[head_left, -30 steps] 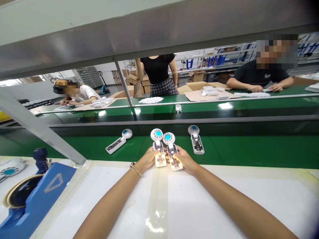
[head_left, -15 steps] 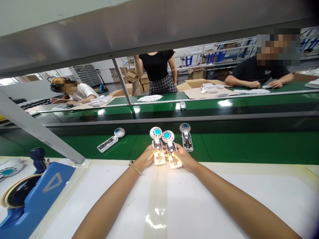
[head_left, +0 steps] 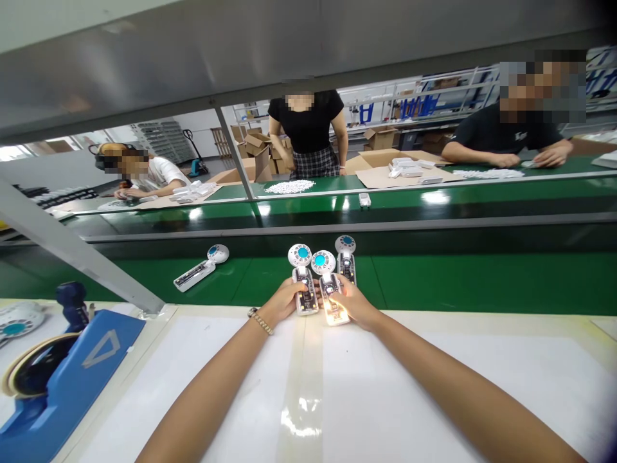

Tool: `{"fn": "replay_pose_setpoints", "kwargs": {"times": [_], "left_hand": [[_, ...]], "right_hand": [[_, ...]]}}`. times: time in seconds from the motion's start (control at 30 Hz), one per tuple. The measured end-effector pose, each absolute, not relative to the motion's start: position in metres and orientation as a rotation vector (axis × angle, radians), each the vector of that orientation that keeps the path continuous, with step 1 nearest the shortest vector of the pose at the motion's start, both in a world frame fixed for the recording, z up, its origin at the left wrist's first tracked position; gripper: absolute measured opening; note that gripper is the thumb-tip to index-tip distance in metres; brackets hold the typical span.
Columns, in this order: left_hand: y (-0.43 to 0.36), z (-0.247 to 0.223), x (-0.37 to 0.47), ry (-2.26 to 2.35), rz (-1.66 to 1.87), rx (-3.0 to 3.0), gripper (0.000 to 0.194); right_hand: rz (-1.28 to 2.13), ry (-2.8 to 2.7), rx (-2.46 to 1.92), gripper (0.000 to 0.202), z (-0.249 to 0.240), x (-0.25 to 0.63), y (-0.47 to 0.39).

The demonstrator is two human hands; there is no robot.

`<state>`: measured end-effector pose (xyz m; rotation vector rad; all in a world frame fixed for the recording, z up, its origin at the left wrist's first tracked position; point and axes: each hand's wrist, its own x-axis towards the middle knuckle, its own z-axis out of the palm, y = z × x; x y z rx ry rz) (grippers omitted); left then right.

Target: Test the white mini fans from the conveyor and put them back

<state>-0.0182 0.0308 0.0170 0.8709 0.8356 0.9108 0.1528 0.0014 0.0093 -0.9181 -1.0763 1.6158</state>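
My left hand (head_left: 285,301) is closed round a white handheld device (head_left: 305,297) with a round head, a blue disc and a bare circuit board; its lights are off. A second device of the same kind (head_left: 335,311) glows yellow at its lower end, with my right hand (head_left: 355,303) closed on it and the thumb on its board. The two round heads sit side by side, nearly touching. Just behind my right hand, a third such device (head_left: 346,257) lies on the green belt (head_left: 434,283), partly hidden. Another device (head_left: 200,270) lies tilted on the belt to the left.
A blue tape dispenser (head_left: 81,379) stands on the white worktop (head_left: 409,411) at left. A slanted metal post (head_left: 87,257) rises beside it, and a metal shelf (head_left: 289,51) hangs overhead. Several co-workers sit or stand across the belt, near white parts (head_left: 290,186) and cardboard boxes (head_left: 380,161).
The lights on the device in my left hand have gone out; the right one still glows. The devices lying on the belt have shifted left. The standing co-worker has lowered an arm.
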Motion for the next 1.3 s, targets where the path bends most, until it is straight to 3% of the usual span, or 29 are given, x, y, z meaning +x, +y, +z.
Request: {"fn": "replay_pose_setpoints", "kwargs": {"times": [0.7,1.0,1.3], "left_hand": [[0.031,0.016,-0.019,0.832,0.997,0.897,0.02],[0.024,0.027,-0.02,0.754,1.062,0.91,0.046],[0.022,0.027,-0.018,0.664,0.963,0.901,0.048]], "right_hand": [[1.643,-1.101,-0.852,0.047,0.007,0.154,-0.001],[1.686,-1.021,-0.849,0.048,0.01,0.154,-0.001],[1.701,-0.873,-0.808,0.048,0.01,0.155,0.002]]}}
